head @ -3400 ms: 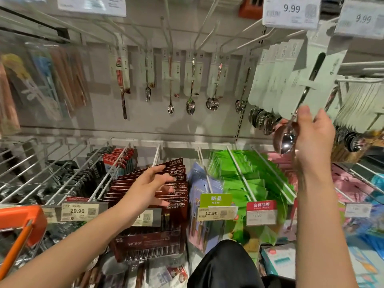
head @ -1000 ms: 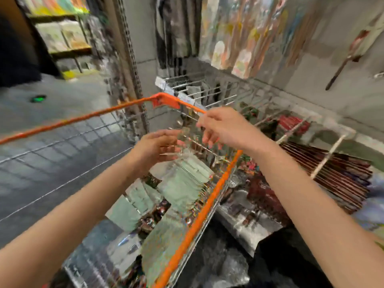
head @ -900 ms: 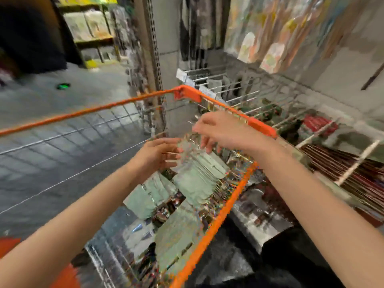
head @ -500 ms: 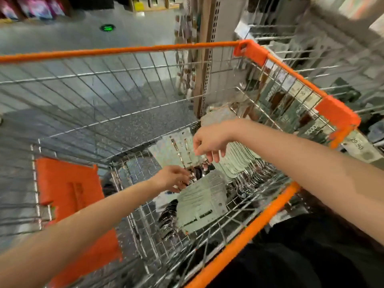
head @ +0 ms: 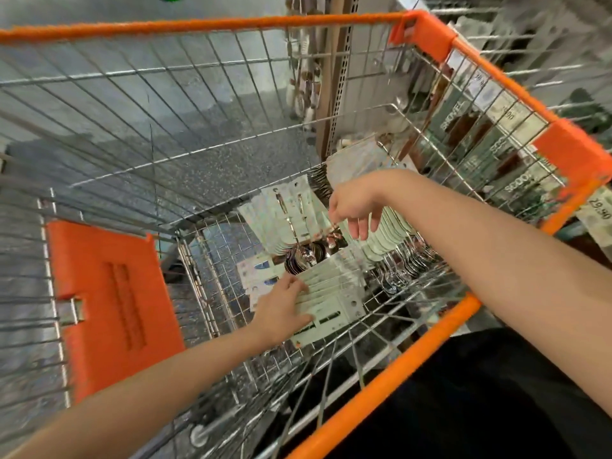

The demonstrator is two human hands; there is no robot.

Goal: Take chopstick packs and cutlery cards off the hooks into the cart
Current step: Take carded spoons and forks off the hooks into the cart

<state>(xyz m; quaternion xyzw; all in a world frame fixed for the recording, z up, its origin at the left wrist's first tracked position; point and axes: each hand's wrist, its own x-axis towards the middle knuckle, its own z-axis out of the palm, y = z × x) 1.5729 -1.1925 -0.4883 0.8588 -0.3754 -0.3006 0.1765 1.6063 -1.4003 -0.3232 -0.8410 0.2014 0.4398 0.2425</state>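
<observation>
I look down into a wire cart with an orange rim (head: 381,382). On its floor lie several fans of pale green cutlery cards (head: 288,220) with shiny spoon bowls (head: 308,256) showing between them. My left hand (head: 281,309) rests flat on the nearest stack of cards (head: 337,306), fingers straight. My right hand (head: 356,207) hovers a little above the far cards, its fingers hanging loosely downward with nothing clearly held. A further row of cards (head: 387,240) lies under and right of that hand.
The orange child-seat flap (head: 112,303) stands on the cart's left side. Beyond the right wire wall is the shelf with boxed packs (head: 496,154) and a 29.90 price tag (head: 599,210). Grey shop floor (head: 198,127) shows through the far wall.
I turned from the hooks to the cart and both hands went down into it. The cards my right hand carried now lie on the cart floor; my left hand settled on the near stack.
</observation>
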